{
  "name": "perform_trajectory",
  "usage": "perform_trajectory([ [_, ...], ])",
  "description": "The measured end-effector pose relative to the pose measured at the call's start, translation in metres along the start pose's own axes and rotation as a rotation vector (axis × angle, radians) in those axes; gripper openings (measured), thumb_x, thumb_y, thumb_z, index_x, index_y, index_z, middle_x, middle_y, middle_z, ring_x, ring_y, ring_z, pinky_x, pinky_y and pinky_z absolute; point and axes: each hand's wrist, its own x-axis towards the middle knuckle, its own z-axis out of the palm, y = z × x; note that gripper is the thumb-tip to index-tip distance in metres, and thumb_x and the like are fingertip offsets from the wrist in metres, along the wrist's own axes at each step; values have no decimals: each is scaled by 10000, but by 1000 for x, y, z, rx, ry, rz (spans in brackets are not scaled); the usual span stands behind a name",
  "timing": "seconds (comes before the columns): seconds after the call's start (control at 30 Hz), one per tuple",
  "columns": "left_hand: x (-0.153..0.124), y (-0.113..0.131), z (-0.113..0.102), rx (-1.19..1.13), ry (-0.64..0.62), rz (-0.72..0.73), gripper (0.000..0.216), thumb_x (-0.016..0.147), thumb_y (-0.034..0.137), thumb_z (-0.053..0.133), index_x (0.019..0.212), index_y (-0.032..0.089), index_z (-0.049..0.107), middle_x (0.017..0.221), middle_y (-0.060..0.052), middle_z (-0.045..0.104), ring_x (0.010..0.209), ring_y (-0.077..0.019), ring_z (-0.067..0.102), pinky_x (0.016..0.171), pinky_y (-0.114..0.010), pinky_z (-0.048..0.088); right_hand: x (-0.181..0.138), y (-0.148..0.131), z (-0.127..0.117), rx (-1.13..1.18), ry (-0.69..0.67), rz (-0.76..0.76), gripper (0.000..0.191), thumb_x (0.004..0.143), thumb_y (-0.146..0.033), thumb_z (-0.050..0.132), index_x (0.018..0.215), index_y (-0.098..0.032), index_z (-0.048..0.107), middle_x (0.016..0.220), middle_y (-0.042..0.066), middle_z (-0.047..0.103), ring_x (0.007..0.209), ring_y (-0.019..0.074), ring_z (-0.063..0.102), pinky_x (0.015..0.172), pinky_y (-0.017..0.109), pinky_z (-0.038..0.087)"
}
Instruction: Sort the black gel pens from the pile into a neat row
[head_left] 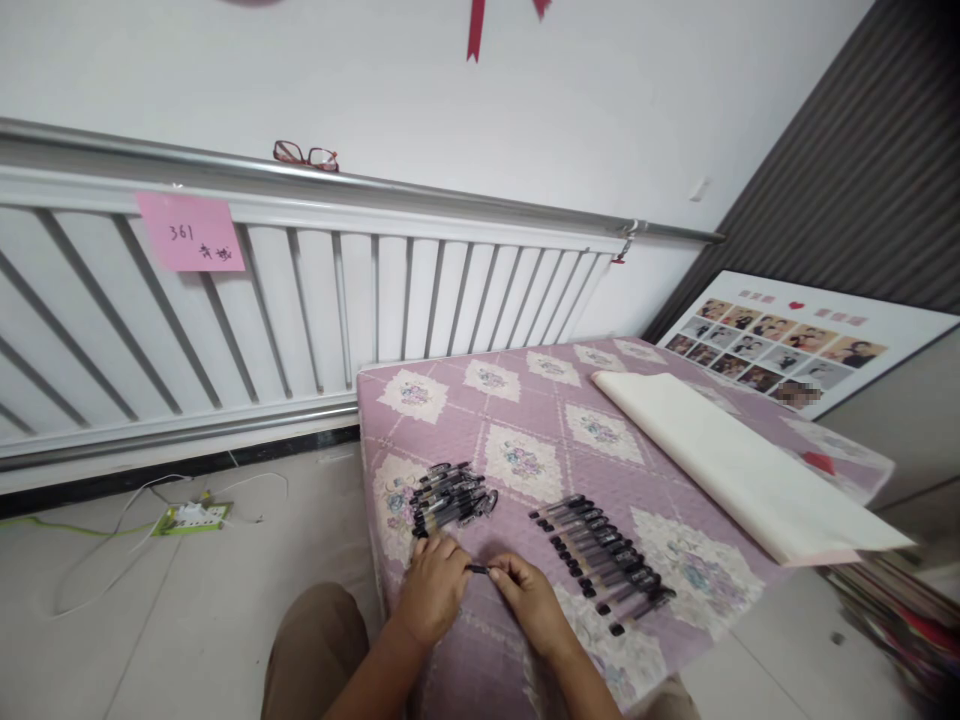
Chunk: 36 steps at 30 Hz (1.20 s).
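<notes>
Both forearms reach in from below, knuckles up. The left hand and right hand meet fingertip to fingertip, each pinching one end of a black pen held level over the near edge of the purple tablecloth. A heap of pens lies just beyond; a row of pens lies to the right.

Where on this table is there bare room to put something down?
The table is barest at its far part, between the pen pile, the white sheet and the far edge. A smaller patch lies between the pen row and that sheet. The near edge is crowded: the left hand and right hand hold a pen between pile and row.
</notes>
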Motion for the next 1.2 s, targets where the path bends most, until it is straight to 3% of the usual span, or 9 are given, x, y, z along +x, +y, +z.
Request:
perform_trajectory([
  [0.37,-1,-2,3,-14,46,28,107,908,250,487,928,242,592,977,-2,582,1008,-195,478,902,-349,306,0,10,7,-195,54,-103,280,829,-425,509,739,-193,639,718,21,650,699,183,574,663,268,443],
  [0.63,-1,-3,8,-32,106,34,89,906,238,494,907,244,583,952,11,577,966,-189,488,878,-343,320,-1,14,7,-103,77,-100,232,782,-363,574,925,-191,635,742,6,618,704,170,570,678,257,453],
  [0.77,-1,-3,9,-25,95,36,101,910,235,486,909,244,586,950,9,578,968,-190,491,884,-349,321,-1,12,6,-125,28,-103,180,795,-348,550,812,-189,633,697,-5,594,675,158,549,642,239,432],
  [0.97,-1,-3,8,-18,95,40,129,913,223,464,911,236,593,956,-4,578,980,-198,493,884,-358,333,-3,7,5,-193,27,-114,253,836,-387,500,744,-191,633,720,13,634,707,175,576,677,260,434],
  [1.2,0,-2,7,-18,69,47,122,907,220,475,929,244,592,973,-1,582,990,-195,495,891,-359,331,-3,10,5,-161,32,-107,202,787,-328,556,907,-194,648,776,15,645,732,179,588,702,266,450],
])
